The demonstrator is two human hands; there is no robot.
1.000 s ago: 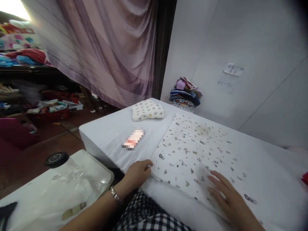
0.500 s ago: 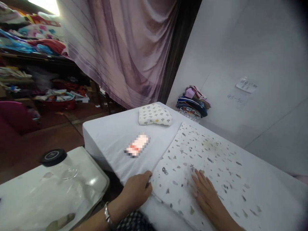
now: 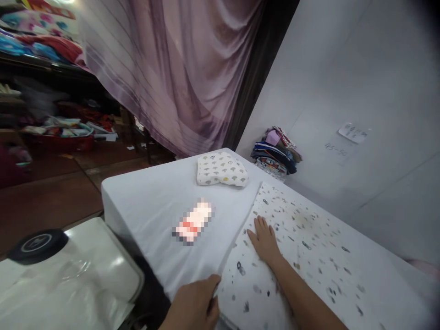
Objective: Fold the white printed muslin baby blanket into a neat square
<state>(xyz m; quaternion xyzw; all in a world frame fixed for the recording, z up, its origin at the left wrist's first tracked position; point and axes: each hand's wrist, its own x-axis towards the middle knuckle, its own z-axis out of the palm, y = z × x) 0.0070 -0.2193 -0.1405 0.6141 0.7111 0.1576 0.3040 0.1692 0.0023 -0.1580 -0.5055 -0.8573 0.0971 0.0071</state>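
A white cloth with small printed motifs (image 3: 309, 229) lies spread over the white-covered table. My left hand (image 3: 195, 300) pinches the near left corner of this printed cloth between thumb and fingers. My right hand (image 3: 264, 236) lies flat on the cloth near its left edge, fingers spread, holding nothing. A faint brownish stain shows on the far part of the cloth. Left of the cloth lies a blurred-out phone-shaped object (image 3: 194, 222). Beyond it rests a folded cloth with a grey mushroom-like print (image 3: 222, 169).
A sewing-machine-like white surface (image 3: 113, 252) with a round black cap (image 3: 37, 246) stands at the left. A stack of folded clothes (image 3: 275, 151) sits by the wall. A mauve curtain (image 3: 178, 68) hangs behind the table (image 3: 144, 201). Cluttered shelves are farther left.
My right hand has slid up and left across the printed cloth, toward its far left edge. My left hand keeps its pinch on the corner. The view has shifted slightly.
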